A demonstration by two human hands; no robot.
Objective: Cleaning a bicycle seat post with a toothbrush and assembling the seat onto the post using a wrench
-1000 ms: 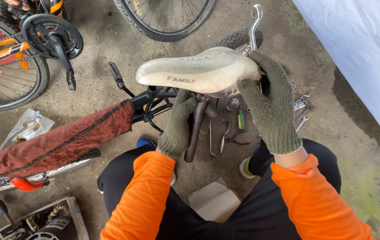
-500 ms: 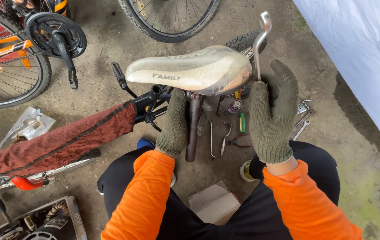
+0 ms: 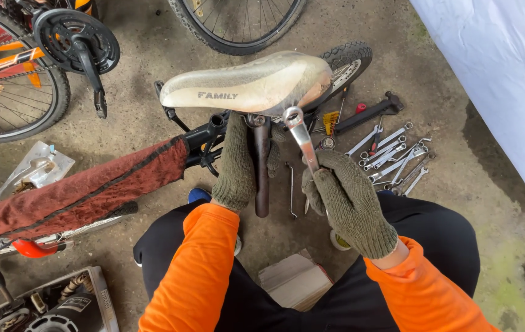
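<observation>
A worn cream bicycle saddle [image 3: 247, 84] sits on a rusty seat post [image 3: 262, 166]. My left hand [image 3: 238, 163], in an olive knit glove, grips the post just below the saddle. My right hand [image 3: 347, 203], gloved the same way, holds a silver ring wrench [image 3: 300, 133]. The wrench's ring end sits at the saddle clamp under the seat's right side. Orange sleeves cover both my arms.
Several loose wrenches [image 3: 397, 154] and a hammer [image 3: 370, 112] lie on the concrete to the right. A bike frame wrapped in red cloth [image 3: 84, 190] runs off to the left. A crankset [image 3: 78, 34] and wheels stand behind. A small block [image 3: 294, 281] lies between my knees.
My right hand let go of the saddle's rear and now holds a ring wrench at the clamp under the seat. The left hand has stayed on the post.
</observation>
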